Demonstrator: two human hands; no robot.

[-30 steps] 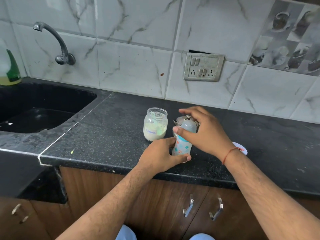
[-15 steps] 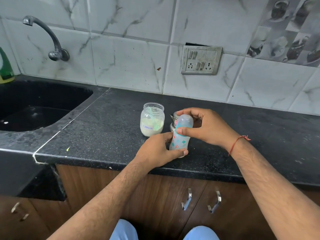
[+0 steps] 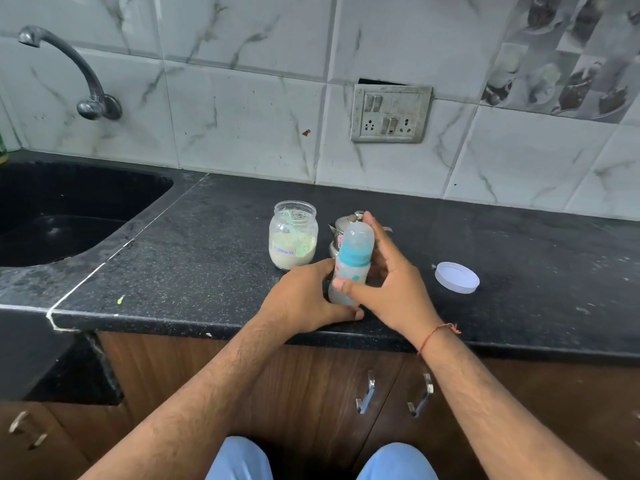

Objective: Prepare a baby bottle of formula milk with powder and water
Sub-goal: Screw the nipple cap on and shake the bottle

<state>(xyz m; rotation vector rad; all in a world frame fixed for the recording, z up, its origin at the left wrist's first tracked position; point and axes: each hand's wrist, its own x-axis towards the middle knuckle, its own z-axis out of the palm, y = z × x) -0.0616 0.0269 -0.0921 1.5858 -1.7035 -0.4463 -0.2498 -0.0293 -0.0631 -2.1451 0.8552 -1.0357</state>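
A baby bottle [image 3: 351, 263] stands upright near the front edge of the black counter [image 3: 194, 258], its base gripped by the left hand [image 3: 304, 301]. The right hand [image 3: 391, 282] wraps its side, thumb across the front. Behind stand an open jar of powder [image 3: 293, 235] and a steel pot [image 3: 341, 226]; a white lid [image 3: 457, 277] lies to the right.

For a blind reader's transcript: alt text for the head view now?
Both hands hold an upright capped baby bottle on a black counter: left hand at its base, right hand round its side. Behind stand an open formula jar and steel pot; a white lid lies right.
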